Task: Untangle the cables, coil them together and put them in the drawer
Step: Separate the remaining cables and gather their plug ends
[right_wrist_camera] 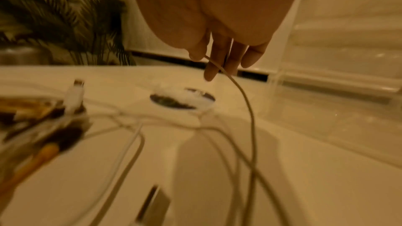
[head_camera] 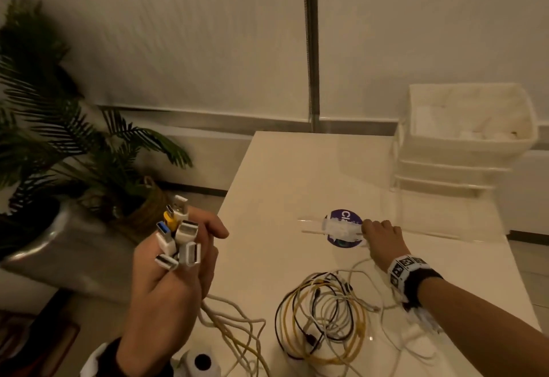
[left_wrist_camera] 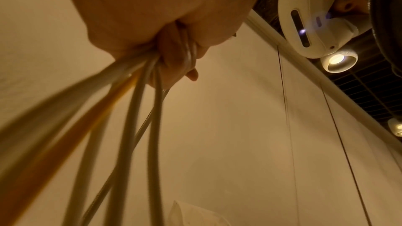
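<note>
My left hand is raised beside the table's left edge and grips a bunch of cable ends: several white USB plugs, one blue, one yellow. In the left wrist view the white and yellow cords run down out of the fist. A loose coil of yellow, black and white cables lies on the white table. My right hand reaches over the table past the coil, and a thin white cable runs between its thumb and fingers. The stacked drawer unit stands at the back right.
A round purple sticker with torn white tape across it sits just left of my right hand. A clear plastic panel stands in front of the drawers. A potted palm fills the floor to the left. A small white roll sits at the bottom edge.
</note>
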Action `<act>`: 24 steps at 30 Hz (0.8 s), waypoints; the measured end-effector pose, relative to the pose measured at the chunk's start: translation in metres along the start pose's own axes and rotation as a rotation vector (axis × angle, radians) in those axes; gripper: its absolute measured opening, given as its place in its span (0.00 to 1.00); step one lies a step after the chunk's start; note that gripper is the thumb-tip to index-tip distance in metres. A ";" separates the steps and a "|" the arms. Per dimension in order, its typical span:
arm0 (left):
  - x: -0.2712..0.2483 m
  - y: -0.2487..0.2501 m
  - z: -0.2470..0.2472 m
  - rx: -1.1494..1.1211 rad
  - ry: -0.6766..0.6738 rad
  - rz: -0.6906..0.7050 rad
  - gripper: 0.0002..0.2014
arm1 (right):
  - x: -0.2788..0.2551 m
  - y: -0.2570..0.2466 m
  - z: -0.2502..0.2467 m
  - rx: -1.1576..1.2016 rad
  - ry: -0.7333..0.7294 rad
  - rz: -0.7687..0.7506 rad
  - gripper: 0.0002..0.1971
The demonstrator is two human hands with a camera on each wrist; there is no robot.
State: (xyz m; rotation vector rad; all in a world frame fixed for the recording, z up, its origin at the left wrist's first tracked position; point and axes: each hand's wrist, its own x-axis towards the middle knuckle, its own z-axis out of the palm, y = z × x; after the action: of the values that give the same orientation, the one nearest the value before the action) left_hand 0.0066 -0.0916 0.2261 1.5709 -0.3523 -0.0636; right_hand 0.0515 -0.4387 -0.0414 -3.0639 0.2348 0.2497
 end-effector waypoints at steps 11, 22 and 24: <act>0.039 -0.011 0.065 -0.153 -0.109 0.040 0.18 | -0.088 0.028 -0.176 1.177 0.357 0.176 0.05; 0.054 -0.008 0.131 -0.263 -0.388 -0.087 0.21 | -0.163 -0.101 -0.254 1.295 0.537 -0.049 0.11; 0.050 -0.007 0.131 -0.296 -0.424 -0.092 0.19 | -0.164 -0.112 -0.251 1.269 0.579 -0.026 0.13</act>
State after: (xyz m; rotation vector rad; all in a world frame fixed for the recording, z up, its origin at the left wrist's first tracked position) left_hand 0.0220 -0.2312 0.2229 1.2714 -0.5740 -0.5039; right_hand -0.0516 -0.3221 0.2386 -1.7893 0.2369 -0.5779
